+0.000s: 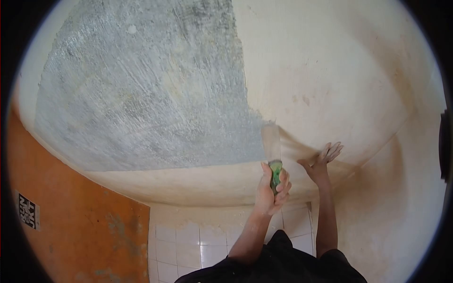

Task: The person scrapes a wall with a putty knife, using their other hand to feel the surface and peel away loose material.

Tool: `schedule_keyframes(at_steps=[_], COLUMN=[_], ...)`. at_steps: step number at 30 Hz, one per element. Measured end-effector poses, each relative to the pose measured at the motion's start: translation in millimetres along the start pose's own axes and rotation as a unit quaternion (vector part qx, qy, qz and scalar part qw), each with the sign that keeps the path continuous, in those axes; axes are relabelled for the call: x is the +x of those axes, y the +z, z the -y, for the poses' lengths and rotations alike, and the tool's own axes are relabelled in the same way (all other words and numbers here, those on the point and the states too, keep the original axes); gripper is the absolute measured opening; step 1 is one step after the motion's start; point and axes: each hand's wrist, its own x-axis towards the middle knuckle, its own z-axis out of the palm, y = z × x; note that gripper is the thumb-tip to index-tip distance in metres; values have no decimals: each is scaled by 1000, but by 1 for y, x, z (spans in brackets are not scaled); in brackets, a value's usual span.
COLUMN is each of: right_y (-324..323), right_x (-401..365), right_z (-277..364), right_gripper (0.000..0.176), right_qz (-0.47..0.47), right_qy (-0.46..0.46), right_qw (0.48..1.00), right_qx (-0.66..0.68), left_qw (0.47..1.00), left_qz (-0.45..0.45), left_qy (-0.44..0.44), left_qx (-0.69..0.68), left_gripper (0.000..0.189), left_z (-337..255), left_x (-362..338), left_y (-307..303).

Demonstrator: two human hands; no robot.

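Note:
My left hand (272,191) is wrapped round the green handle of a scraper (272,144), palm side towards me and thumb along the handle. The scraper's wide blade points up and lies against the wall, at the lower right corner of a bare grey patch (155,94). Cream paint (321,75) covers the wall to the right of that patch and in a strip below it. To the right of the scraper, my right hand (324,159) rests with its fingers spread on the cream surface and holds nothing.
An orange wall (85,217) with worn spots stands at the lower left and bears a black and white sticker (28,211). White tiles (188,245) show below the painted wall. Another cream wall (377,207) meets it at the right, with a dark object (444,146) at the view's edge.

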Motion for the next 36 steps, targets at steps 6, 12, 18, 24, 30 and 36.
schedule_keyframes(at_steps=[6,12,18,24,30,36], right_y=[-4,-3,-3,-6,-8,-4], right_x=[-1,-5,-3,-1,-5,-7], right_z=[1,1,1,1,3,3], right_gripper=[126,126,125,128,127,125], right_qz=[6,22,35,22,38,47], right_qy=[14,29,39,14,24,44], right_qw=[1000,999,998,1000,999,998], right_qx=[10,18,21,-2,-7,1], left_qw=[994,987,994,997,997,999], left_qz=[80,116,74,52,15,17], left_qy=[-7,-17,-33,-7,-1,9], left_qx=[-68,-110,-70,-54,-72,-39], left_gripper=[50,49,51,52,51,52], left_z=[-8,3,-4,-6,-5,-4], left_x=[-1,-8,-12,-9,-19,-15], left_y=[-4,-20,-8,-5,7,7])
